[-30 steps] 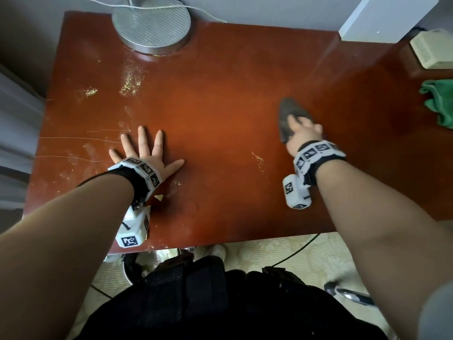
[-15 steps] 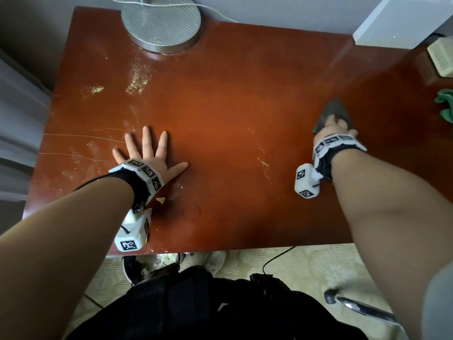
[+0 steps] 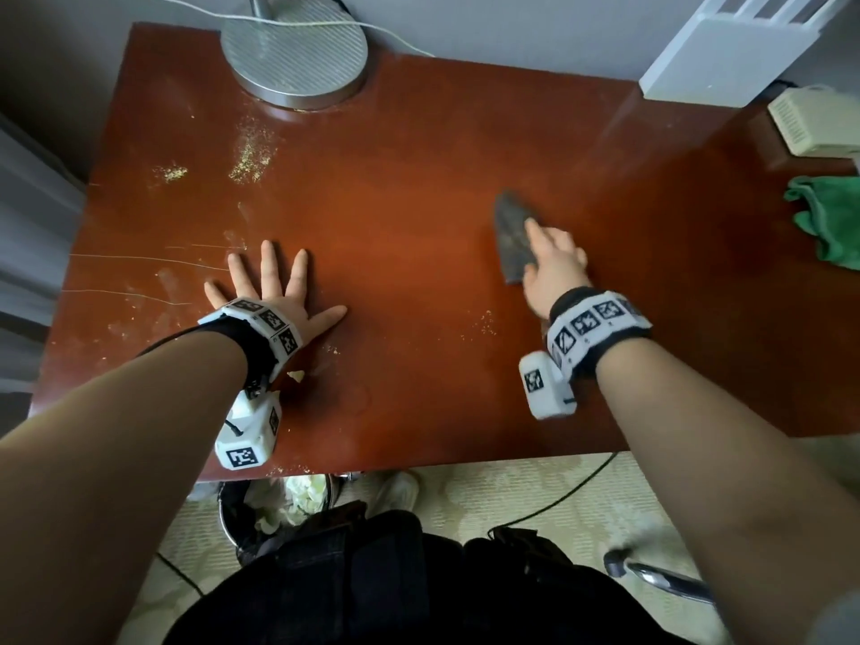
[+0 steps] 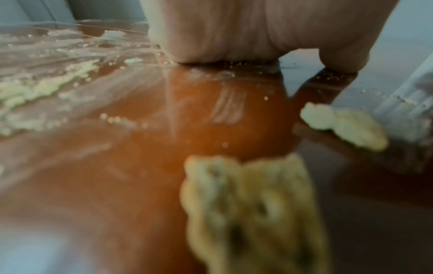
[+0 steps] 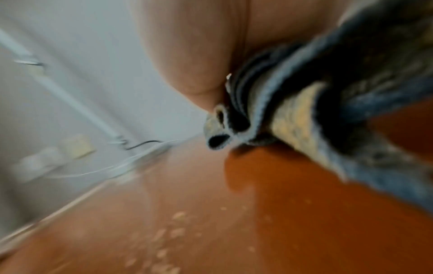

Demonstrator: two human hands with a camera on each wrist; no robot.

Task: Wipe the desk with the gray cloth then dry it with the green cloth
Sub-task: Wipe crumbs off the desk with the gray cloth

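The reddish-brown desk (image 3: 419, 188) carries yellowish crumbs (image 3: 251, 151) at the back left and a few more crumbs (image 3: 486, 321) near the middle. My right hand (image 3: 554, 267) holds the folded gray cloth (image 3: 512, 225) down on the desk right of centre, index finger stretched along it. In the right wrist view the gray cloth (image 5: 328, 111) is bunched under my palm (image 5: 187, 46). My left hand (image 3: 274, 290) lies flat with fingers spread at the front left, holding nothing; its palm (image 4: 234, 27) rests among crumbs (image 4: 342, 128). The green cloth (image 3: 828, 221) lies crumpled at the far right.
A round metal lamp base (image 3: 293, 53) with a white cable stands at the back. A white box (image 3: 726, 53) and a beige device (image 3: 814, 118) sit at the back right. Below the front edge are a waste bin (image 3: 279, 505) and a chair leg (image 3: 661, 579).
My right hand slid the gray cloth to the right, then back left toward the desk's middle. The left hand has stayed flat in place.
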